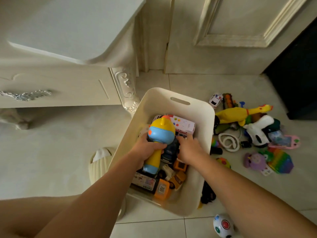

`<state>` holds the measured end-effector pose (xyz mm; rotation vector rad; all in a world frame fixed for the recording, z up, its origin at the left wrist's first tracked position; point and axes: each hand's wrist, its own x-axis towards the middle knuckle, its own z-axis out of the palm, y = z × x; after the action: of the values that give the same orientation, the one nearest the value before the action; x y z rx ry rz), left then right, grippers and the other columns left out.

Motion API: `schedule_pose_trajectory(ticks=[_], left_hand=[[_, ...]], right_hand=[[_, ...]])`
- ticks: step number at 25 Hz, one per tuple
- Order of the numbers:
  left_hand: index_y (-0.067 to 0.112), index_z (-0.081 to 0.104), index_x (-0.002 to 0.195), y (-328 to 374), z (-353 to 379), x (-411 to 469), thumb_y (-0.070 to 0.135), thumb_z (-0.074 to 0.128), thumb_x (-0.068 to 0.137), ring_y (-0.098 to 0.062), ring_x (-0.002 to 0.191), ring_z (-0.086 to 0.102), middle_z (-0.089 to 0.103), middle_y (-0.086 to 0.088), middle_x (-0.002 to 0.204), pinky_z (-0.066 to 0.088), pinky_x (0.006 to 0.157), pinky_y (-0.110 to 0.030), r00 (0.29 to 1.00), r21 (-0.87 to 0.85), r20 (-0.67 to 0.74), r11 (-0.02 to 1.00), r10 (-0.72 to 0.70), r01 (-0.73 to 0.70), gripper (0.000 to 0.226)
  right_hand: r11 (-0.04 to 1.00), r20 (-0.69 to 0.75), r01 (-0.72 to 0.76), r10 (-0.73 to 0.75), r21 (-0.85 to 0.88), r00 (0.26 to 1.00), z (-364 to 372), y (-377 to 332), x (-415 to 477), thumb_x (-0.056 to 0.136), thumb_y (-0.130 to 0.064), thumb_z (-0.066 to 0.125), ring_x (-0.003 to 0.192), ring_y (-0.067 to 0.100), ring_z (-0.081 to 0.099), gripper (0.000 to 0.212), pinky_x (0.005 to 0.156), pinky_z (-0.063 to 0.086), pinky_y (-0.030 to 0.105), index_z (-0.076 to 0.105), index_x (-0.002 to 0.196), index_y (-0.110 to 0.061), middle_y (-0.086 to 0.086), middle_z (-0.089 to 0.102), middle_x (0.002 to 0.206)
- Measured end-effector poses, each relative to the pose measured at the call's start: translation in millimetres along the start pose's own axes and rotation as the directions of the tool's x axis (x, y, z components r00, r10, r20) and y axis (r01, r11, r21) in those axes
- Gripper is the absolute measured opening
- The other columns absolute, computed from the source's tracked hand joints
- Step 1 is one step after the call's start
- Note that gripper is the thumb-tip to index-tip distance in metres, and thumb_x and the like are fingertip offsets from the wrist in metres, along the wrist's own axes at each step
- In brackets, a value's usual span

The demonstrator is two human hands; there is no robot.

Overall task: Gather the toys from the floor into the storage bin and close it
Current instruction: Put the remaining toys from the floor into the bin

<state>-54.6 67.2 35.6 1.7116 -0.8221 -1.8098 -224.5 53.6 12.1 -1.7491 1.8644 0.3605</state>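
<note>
Left hand [147,148] wrapped round the handle of the yellow-and-blue toy [160,133], held over the open storage bin [159,100]. Right hand [190,149] down among the toys inside the bin; grip there not discernible. Rubber chicken [240,114] and other toys lie on the floor [51,152], right of the bin.

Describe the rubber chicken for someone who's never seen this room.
Find the cream storage bin; toys are piled to its right. The rubber chicken lies at the pile's far side: the only long yellow body, with a red comb.
</note>
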Motion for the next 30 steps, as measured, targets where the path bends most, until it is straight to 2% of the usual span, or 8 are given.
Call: schedule_pose_trajectory(ticks=[2,4,7,11,19,21,25,30], left_hand=[[0.020,0.045,0.130,-3.1,8.4,-3.1,0.006,0.079,0.074,-0.030,0.087,0.070,0.067,-0.013,0.107,0.057,0.083,-0.048,0.999,-0.020,0.035,1.000,0.008,-0.007,0.067],[0.022,0.044,0.133,-6.1,15.9,-7.4,0.005,0.079,0.075,-0.030,0.095,0.069,0.067,-0.010,0.112,0.056,0.086,-0.047,0.996,-0.017,0.085,1.000,0.014,-0.012,0.069],[0.023,0.042,0.135,-8.2,26.3,-16.1,0.001,0.076,0.076,-0.030,0.102,0.066,0.066,-0.010,0.116,0.057,0.081,-0.041,0.990,0.023,0.140,1.000,0.007,-0.011,0.071],[0.017,0.042,0.134,-6.7,27.3,-23.6,-0.005,0.068,0.080,-0.015,0.085,0.062,0.063,-0.003,0.106,0.054,0.064,-0.023,0.995,0.106,0.093,0.994,0.026,-0.036,0.063],[0.020,0.043,0.140,-11.8,-6.1,5.1,0.011,0.059,0.085,-0.030,0.112,0.058,0.052,-0.005,0.132,0.050,0.087,-0.035,0.942,0.458,-0.269,0.887,0.200,-0.058,0.058],[0.027,0.038,0.144,-21.7,-9.9,17.6,0.005,0.052,0.084,-0.032,0.123,0.049,0.042,-0.006,0.143,0.045,0.102,-0.043,0.922,0.588,-0.222,0.798,0.318,-0.134,0.065],[0.039,0.022,0.149,-26.6,0.4,26.0,0.008,0.044,0.092,-0.031,0.143,0.010,-0.003,-0.005,0.159,0.022,0.115,-0.038,0.961,0.798,-0.131,0.601,0.244,-0.044,0.069],[0.032,0.024,0.149,-12.7,7.7,19.4,0.015,0.042,0.095,-0.037,0.144,0.008,-0.003,-0.012,0.160,0.017,0.116,-0.042,0.963,0.845,-0.110,0.534,0.246,-0.040,0.060]], right_hand=[[0.851,-0.079,-0.002,0.051,0.525,0.996,-22.8,-4.4,-7.6,0.094,-0.026,0.049,0.126,0.033,0.048,0.050,0.100,0.045,0.042,0.039,0.143,-0.028,0.007,0.040,0.145],[0.489,0.089,-0.101,0.048,0.866,0.995,-38.7,-5.8,-17.0,0.089,-0.053,0.050,0.123,0.030,0.051,0.057,0.097,0.047,0.043,0.038,0.142,-0.036,-0.001,0.046,0.140],[0.464,0.159,-0.128,-0.028,0.876,0.987,-38.4,-4.9,-34.4,0.066,-0.061,0.071,0.115,0.026,0.056,0.087,0.088,0.056,0.048,0.033,0.141,-0.041,-0.003,0.049,0.132],[0.304,0.132,-0.147,0.071,0.941,0.989,-16.8,-10.5,-30.8,0.069,-0.043,0.081,0.108,0.025,0.060,0.080,0.078,0.060,0.044,0.040,0.135,-0.026,0.004,0.050,0.128],[0.027,0.089,-0.092,0.089,0.995,0.992,-18.4,-54.3,44.8,0.075,-0.030,0.080,0.108,0.022,0.062,0.060,0.090,0.055,0.046,0.046,0.123,-0.023,0.002,0.059,0.121],[0.095,0.062,-0.070,0.093,0.993,0.994,-18.8,-65.2,59.5,0.080,-0.036,0.074,0.118,0.025,0.058,0.051,0.100,0.049,0.047,0.051,0.125,-0.027,0.002,0.059,0.128],[0.674,-0.062,-0.056,0.149,0.736,0.987,-10.2,-69.9,64.9,0.090,-0.051,0.057,0.137,0.033,0.038,0.075,0.106,0.039,0.041,0.022,0.152,-0.029,0.012,0.034,0.153],[0.596,0.032,-0.069,0.072,0.800,0.997,-33.1,-46.6,47.2,0.094,-0.044,0.052,0.127,0.031,0.050,0.071,0.103,0.045,0.047,0.017,0.153,-0.027,0.007,0.039,0.151]])
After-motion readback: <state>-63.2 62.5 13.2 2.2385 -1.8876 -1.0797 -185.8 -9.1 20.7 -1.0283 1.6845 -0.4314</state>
